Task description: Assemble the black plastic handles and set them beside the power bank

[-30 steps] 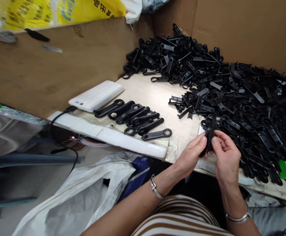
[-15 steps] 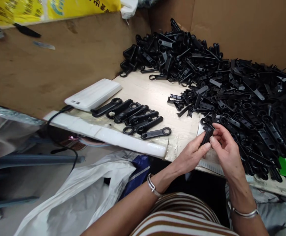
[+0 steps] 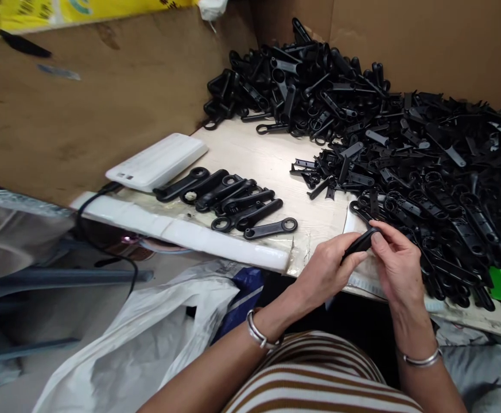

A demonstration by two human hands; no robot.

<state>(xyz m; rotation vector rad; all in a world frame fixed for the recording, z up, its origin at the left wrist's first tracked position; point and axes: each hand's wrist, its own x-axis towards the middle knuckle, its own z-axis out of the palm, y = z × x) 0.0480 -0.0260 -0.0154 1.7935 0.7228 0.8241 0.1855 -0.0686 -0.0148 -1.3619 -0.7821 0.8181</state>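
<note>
Both hands meet on one black plastic crank-arm-shaped piece (image 3: 359,243) above the table's front edge. My left hand (image 3: 330,261) is closed round its lower end. The fingers and thumb of my right hand (image 3: 399,261) pinch its upper end. Parts of the piece are hidden by the fingers. To the left, several similar black arms with ringed ends (image 3: 237,198) lie in a slanting row. Just beyond my right hand begins a heap of black arms and thin black cover strips (image 3: 442,198).
A large pile of black parts (image 3: 302,86) fills the back against cardboard walls (image 3: 431,46). A white power bank (image 3: 158,162) with a black cable (image 3: 87,244) sits at left. White foam (image 3: 181,229) lines the table's front edge. A green tray (image 3: 500,284) stands at far right.
The black piece has turned from nearly upright to a flatter slant between my hands. My left hand's grip has shifted slightly down its length. The view has shifted a little.
</note>
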